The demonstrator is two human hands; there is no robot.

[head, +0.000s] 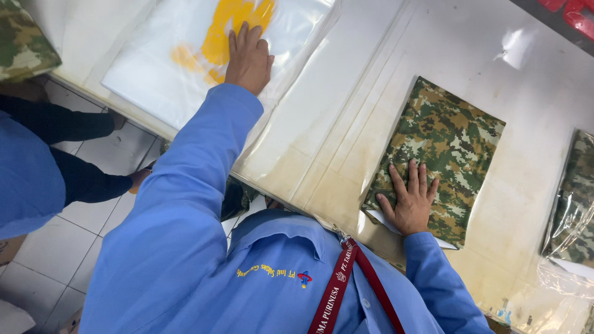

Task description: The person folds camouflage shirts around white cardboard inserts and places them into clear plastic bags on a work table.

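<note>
Nearest the camera: blue shirt collar and a red lanyard (346, 281) hanging down the chest. Both sleeves are blue and reach out over the surface (328, 124), which is pale, stained yellowish-brown and covered by a clear sheet.

Right hand (409, 199): laid flat, palm down, fingers spread slightly, on the near corner of a folded camouflage garment (442, 145). Nothing pinched; the hand only presses on the cloth. The garment is a neat rectangle, lying at an angle on the surface, near its front edge. A strip of white paper or card (380, 219) shows under its near edge, just beside the thumb.

Left hand (249, 57): arm stretched far out, palm down, fingers together and extended, resting on a stack of clear plastic bags (161, 68) with a yellow printed patch (219, 37). Fingertips lie on the yellow patch. The stack sits at the far left end of the surface, well apart from the garment.

Right edge: a second camouflage garment in a clear plastic bag (575, 204), partly cut off by the frame, near the first but not touching it.

Farther off, top left corner: another piece of camouflage cloth (21, 40). Top right corner: a red object (572, 13), too cropped to identify.

Below the surface at left: grey tiled floor (55, 247), and another person in a blue top and dark trousers (68, 154).
</note>
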